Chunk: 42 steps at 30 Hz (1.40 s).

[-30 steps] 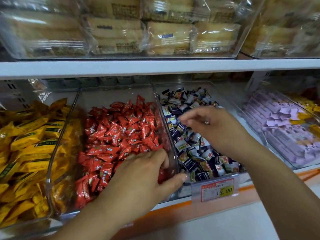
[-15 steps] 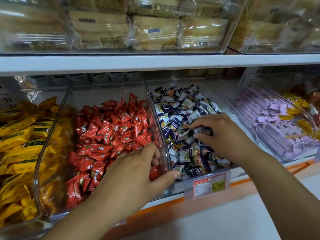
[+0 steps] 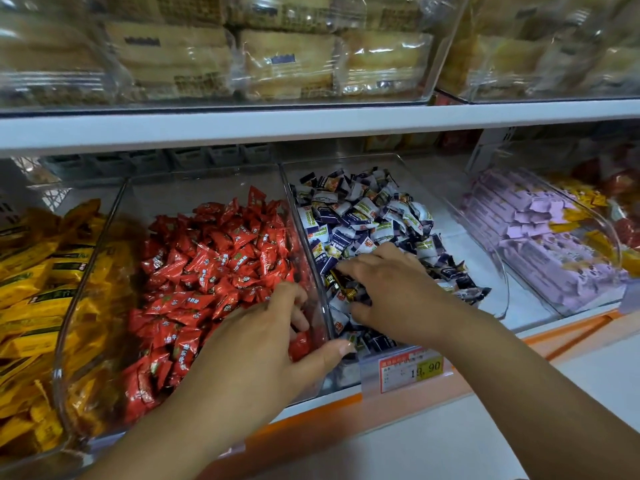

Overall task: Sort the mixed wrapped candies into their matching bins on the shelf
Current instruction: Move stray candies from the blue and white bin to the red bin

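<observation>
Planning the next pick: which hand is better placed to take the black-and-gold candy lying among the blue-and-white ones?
Probably right. The right hand is in the blue-and-white bin, fingertips beside the black-and-gold candy; the left hand is in the red bin, curled round red candies.

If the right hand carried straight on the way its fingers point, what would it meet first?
Probably the dark, gold-printed candy just off the fingertips of the right hand; past that, the clear bin wall beside the red candies. Depth is unclear.
</observation>
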Each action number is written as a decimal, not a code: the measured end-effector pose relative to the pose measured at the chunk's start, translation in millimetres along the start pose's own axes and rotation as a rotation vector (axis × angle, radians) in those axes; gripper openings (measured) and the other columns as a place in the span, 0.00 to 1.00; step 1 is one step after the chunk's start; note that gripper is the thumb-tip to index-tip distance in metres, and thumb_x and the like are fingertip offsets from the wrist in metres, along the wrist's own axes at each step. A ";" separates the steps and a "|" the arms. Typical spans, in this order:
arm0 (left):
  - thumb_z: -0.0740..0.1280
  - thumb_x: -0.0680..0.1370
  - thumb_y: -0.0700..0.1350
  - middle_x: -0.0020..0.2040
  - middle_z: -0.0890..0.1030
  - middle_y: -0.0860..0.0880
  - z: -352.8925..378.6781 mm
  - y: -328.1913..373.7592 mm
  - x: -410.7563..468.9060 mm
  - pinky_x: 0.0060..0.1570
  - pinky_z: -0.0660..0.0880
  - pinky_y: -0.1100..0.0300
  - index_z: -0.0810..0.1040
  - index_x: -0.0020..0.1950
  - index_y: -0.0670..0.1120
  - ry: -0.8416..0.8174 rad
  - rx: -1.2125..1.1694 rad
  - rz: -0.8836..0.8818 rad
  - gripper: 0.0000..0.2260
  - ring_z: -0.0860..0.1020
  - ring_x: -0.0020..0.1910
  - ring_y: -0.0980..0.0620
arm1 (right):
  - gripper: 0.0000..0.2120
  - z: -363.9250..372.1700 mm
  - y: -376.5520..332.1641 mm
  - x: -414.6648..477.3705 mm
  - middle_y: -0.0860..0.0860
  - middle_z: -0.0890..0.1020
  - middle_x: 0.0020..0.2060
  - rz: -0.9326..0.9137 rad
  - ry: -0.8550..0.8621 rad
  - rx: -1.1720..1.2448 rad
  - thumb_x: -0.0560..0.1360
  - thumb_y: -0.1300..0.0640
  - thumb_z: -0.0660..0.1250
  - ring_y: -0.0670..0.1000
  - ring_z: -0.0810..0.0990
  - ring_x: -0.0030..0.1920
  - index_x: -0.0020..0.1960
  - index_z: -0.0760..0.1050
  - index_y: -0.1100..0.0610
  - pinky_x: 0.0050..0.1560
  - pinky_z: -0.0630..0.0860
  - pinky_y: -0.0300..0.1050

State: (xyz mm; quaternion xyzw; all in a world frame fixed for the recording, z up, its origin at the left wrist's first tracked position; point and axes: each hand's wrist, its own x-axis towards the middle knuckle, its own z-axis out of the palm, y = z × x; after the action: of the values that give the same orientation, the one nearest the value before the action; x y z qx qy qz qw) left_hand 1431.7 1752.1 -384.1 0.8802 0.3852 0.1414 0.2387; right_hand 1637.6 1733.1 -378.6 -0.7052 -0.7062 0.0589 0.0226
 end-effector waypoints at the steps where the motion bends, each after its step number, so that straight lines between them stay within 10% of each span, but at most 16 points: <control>1: 0.47 0.62 0.77 0.51 0.71 0.67 0.0 0.0 0.2 0.52 0.72 0.65 0.56 0.61 0.63 0.000 0.000 0.001 0.32 0.72 0.52 0.66 | 0.30 -0.6 -1.6 0.6 0.42 0.67 0.70 0.009 -0.006 0.012 0.78 0.43 0.61 0.47 0.56 0.68 0.77 0.56 0.47 0.65 0.55 0.46; 11: 0.49 0.62 0.77 0.51 0.72 0.67 -2.0 3.9 0.4 0.52 0.72 0.65 0.56 0.60 0.63 -0.021 0.002 -0.031 0.31 0.72 0.51 0.67 | 0.20 0.3 -5.9 5.0 0.38 0.76 0.46 0.080 0.105 0.581 0.72 0.52 0.73 0.46 0.68 0.56 0.57 0.68 0.38 0.63 0.66 0.48; 22: 0.49 0.62 0.77 0.51 0.72 0.66 -4.3 4.6 -0.9 0.53 0.72 0.63 0.58 0.61 0.62 -0.016 -0.012 -0.039 0.33 0.72 0.52 0.66 | 0.09 -3.7 -4.9 -1.4 0.40 0.80 0.46 0.048 0.153 0.718 0.74 0.53 0.71 0.36 0.77 0.47 0.53 0.75 0.47 0.45 0.71 0.28; 29: 0.55 0.66 0.77 0.53 0.72 0.66 -7.1 1.7 -2.4 0.42 0.73 0.66 0.59 0.63 0.66 0.169 -0.239 -0.024 0.29 0.75 0.51 0.64 | 0.09 -32.3 1.5 -9.3 0.50 0.76 0.48 -0.009 0.246 0.816 0.77 0.52 0.66 0.50 0.80 0.48 0.53 0.77 0.40 0.50 0.77 0.45; 37: 0.62 0.74 0.67 0.49 0.78 0.64 -9.6 2.5 -1.4 0.42 0.71 0.70 0.70 0.61 0.66 0.298 -0.308 0.074 0.17 0.78 0.47 0.63 | 0.17 -48.0 -35.0 -25.9 0.43 0.78 0.46 -0.247 0.139 0.797 0.73 0.63 0.72 0.43 0.78 0.45 0.57 0.80 0.45 0.50 0.76 0.36; 42: 0.56 0.78 0.57 0.42 0.79 0.60 -10.1 1.4 -3.8 0.34 0.71 0.66 0.74 0.51 0.59 0.340 -0.327 0.033 0.08 0.78 0.39 0.55 | 0.11 -45.1 -8.7 -11.8 0.44 0.84 0.43 0.003 0.237 0.908 0.79 0.60 0.65 0.43 0.82 0.43 0.53 0.79 0.45 0.45 0.78 0.40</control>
State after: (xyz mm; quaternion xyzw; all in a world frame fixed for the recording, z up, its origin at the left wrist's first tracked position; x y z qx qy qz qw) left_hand 1425.6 1751.6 -375.1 0.7995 0.3772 0.3520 0.3076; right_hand 1634.1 1723.7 -332.2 -0.6268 -0.6005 0.2812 0.4093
